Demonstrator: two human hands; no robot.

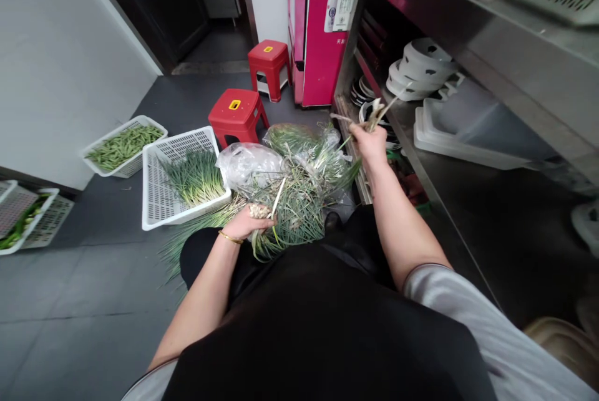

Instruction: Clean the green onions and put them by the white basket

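My left hand [243,224] is closed around a bunch of thin green onions [260,210]. Their pale root ends show above the fingers, and green leaves hang down below the hand. Raised to the right, my right hand [370,144] pinches some dry, withered stalks [375,115] that stick up past the fingers. Between my hands lies a tangled heap of green onion leaves [299,204], partly on clear plastic bags [253,163]. Left of it, a white basket [154,201] holds neatly laid green onions [194,176]. More loose green onions [187,239] lie beside my left knee.
Two red stools [237,115] stand beyond the basket, near a pink refrigerator [322,64]. A basket of green pods [124,146] sits by the left wall, with more baskets [49,220] nearer. At right, a metal shelf [468,20] holds white containers [421,67] close to my right arm.
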